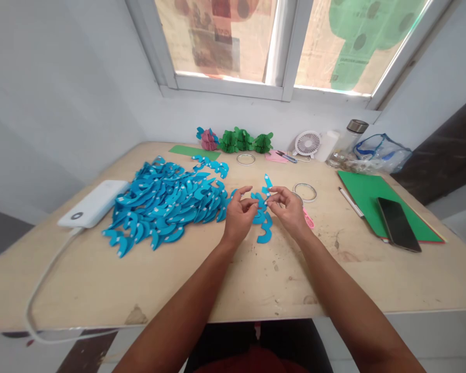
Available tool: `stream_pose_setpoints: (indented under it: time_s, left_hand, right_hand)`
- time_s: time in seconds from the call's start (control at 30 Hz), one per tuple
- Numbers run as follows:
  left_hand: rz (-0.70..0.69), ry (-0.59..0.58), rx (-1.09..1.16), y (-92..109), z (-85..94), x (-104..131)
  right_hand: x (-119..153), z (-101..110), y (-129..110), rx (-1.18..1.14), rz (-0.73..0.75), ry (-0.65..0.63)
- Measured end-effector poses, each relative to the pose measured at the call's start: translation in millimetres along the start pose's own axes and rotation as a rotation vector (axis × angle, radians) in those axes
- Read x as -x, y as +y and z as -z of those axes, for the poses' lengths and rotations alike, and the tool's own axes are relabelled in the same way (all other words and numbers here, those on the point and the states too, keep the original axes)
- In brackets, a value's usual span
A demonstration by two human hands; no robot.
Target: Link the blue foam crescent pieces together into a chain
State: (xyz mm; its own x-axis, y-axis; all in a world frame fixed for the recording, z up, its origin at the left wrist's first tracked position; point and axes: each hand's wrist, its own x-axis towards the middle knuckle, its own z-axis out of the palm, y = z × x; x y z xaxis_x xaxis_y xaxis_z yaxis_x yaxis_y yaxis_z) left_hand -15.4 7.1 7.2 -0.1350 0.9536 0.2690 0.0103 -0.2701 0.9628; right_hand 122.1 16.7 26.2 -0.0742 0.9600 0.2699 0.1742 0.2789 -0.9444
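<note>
Blue paper cutouts (261,204) sit pinched between left hand (238,217) and right hand (289,207), both grips closed, just above the surface (256,280) beside the blue pile (163,202). Joining seems underway; careful alignment comes next.

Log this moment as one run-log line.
left hand: pinching blue paper piece | right hand: pinching same piece | blue pile: left of hands

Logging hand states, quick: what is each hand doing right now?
Left hand: fingers pinched on a blue paper cutout.
Right hand: fingers pinched on the same blue paper cutout.
</note>
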Motion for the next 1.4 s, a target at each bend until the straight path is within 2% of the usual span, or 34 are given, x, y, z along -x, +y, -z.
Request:
stream_pose_setpoints:
  time_s: [0.23, 0.4, 0.73, 1.23, 1.4]
  left_hand:
    - [0.061, 0.013, 0.007, 4, -2.2, 2]
    - [0.009, 0.062, -0.048, 5, -4.3, 5]
    - [-0.098, 0.068, -0.219, 3, -8.3, 11]
    - [-0.115, 0.120, -0.229, 0, -13.3, 14]
    - [-0.078, 0.147, -0.275, 4, -14.6, 16]
  right_hand:
    - [2, -1, -3, 0.111, 0.041, 0.009]
    - [2, -3, 2, 0.139, 0.070, -0.001]
    - [4, -7, 7, 0.249, 0.144, 0.093]
    - [6, -13, 9, 0.280, 0.063, 0.143]
    - [7, -15, 8, 0.326, 0.066, 0.171]
